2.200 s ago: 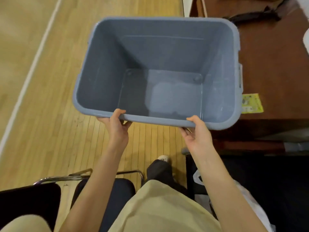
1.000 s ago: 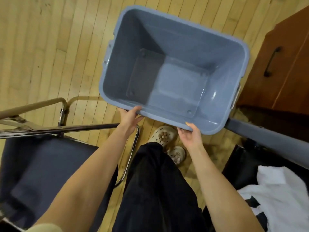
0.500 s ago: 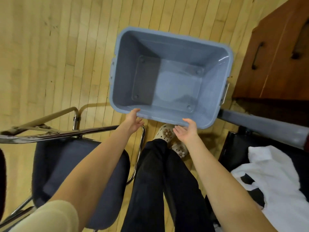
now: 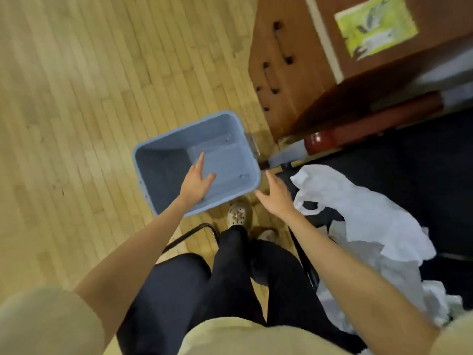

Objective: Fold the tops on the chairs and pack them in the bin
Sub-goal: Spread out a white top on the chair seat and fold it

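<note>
Below both hands: a wooden floor (image 4: 76, 98) seen from a head camera looking straight down.
Bin: a blue-grey plastic bin (image 4: 163, 175) sits on the floor, nothing inside it.
Left hand: the left hand (image 4: 195, 184) is over the bin's near rim, fingers straight and spread, grasping nothing; whether it touches the rim cannot be told.
Right hand: the right hand (image 4: 275, 194) hangs just right of the bin, fingers relaxed and released, holding nothing.
Tops: white tops (image 4: 363, 221) lie crumpled on a dark chair (image 4: 422, 175), just right of the right hand.
Beyond the hands: a brown wooden cabinet (image 4: 294, 73).
Under the arms: black trousers and a pale shoe (image 4: 238, 213).
</note>
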